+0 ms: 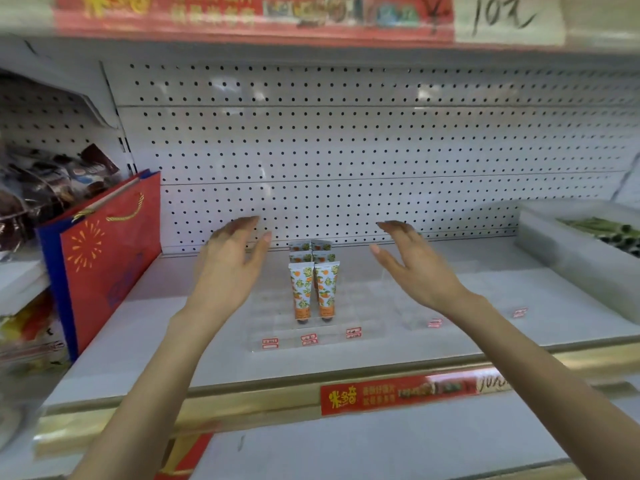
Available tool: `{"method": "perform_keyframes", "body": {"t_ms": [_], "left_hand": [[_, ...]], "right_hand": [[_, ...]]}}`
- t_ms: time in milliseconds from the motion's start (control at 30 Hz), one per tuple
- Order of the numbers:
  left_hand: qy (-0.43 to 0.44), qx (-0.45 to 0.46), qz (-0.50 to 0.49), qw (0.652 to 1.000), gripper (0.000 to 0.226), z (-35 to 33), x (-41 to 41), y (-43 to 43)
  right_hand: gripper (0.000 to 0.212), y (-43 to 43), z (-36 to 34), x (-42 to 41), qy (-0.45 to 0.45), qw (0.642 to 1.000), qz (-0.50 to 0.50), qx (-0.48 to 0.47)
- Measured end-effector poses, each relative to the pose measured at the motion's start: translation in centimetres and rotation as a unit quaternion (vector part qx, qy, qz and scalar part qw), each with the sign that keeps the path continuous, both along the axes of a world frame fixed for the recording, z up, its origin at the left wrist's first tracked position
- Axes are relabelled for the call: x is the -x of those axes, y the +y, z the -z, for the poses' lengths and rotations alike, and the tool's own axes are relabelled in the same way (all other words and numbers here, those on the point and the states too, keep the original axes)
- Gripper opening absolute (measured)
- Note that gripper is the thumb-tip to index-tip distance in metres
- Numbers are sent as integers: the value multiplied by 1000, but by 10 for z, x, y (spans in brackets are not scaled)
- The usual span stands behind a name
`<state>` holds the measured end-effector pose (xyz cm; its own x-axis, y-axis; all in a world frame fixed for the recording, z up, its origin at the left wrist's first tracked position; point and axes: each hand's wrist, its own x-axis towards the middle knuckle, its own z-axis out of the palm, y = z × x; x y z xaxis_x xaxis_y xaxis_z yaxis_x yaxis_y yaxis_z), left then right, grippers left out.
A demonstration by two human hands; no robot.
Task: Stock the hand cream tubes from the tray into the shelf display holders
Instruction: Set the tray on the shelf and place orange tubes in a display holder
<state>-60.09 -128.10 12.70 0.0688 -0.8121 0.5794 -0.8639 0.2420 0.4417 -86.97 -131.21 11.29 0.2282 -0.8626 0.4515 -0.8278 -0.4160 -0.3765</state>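
Hand cream tubes [313,289] with an orange-fruit print stand upright, caps down, in the centre column of the clear display holder [332,339], two abreast, in rows running back toward the pegboard [346,150]. The columns to either side of them appear unfilled, though the clear walls make this hard to confirm. The holder sits on the shelf [156,341] and carries red price labels [308,339] on its front face.

Left hand [228,268]: raised just left of the holder's stocked column, palm turned inward. Grip fully open, fingers extended, nothing held.

Right hand [415,268]: raised just right of the same column, palm turned inward. Grip likewise open and empty.

Neither hand appears to touch the tubes or the holder.

Supply: the tray [568,258] lies well to the right of the holder and contains green tubes [609,230] lying flat, long axes roughly level. Their exact heading is too blurred to state. A red gift bag [110,258] stands well to the left of the holder.

Judgement: the next fetch lies to the right of both hands, and the right hand is the nearer one to the tray. A tube taken there would need turning from lying to upright, cap down, before it enters a column of the holder
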Motion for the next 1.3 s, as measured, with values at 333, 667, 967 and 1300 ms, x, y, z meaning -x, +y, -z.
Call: {"method": "perform_keyframes", "body": {"t_ms": [333,667,967,1300], "left_hand": [[-207,-96,-43,973,58,-10,53,10],[-245,-93,-6,965,74,-15,155,9],[-211,-132,44,967,76,3,269,12],[-195,-154,76,966,64,22,354,14]], "right_hand": [[65,30,-24,69,207,968,142,-20],[66,61,-14,181,197,959,198,-46],[63,81,-6,285,203,950,225,-79],[64,81,4,369,201,950,213,-106]]}}
